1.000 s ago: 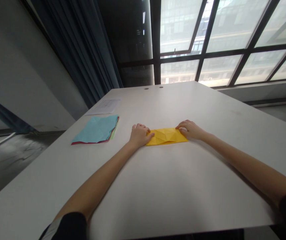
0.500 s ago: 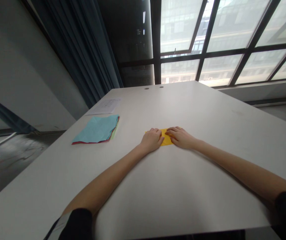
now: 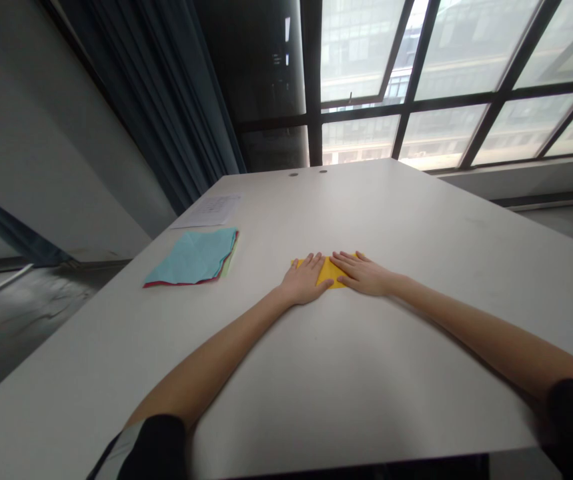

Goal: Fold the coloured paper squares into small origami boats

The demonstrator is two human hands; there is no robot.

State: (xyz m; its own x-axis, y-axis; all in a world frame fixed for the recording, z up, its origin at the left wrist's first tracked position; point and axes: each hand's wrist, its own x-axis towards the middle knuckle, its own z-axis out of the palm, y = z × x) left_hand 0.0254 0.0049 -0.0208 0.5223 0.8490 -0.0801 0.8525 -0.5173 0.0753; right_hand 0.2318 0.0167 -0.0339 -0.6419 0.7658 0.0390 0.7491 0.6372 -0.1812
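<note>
A piece of yellow paper (image 3: 329,272) lies flat on the white table in front of me, and much of it is hidden under my hands. My left hand (image 3: 306,279) rests on its left part, fingers stretched out and pointing away from me. On the right part my right hand (image 3: 362,274) lies flat too, its fingers spread and angled toward the left. A narrow strip of yellow shows between the two hands. Neither hand grips anything.
Left of my hands is a stack of coloured sheets (image 3: 193,257), light blue on top with red and green edges beneath. Behind it lies a white printed sheet (image 3: 209,211). The white table (image 3: 341,373) reaches toward a blue curtain (image 3: 166,87) and windows (image 3: 361,53).
The fingers of both hands, bent and bunched on the yellow paper before, are now straightened and spread flat over it. The stack of sheets has stayed put.
</note>
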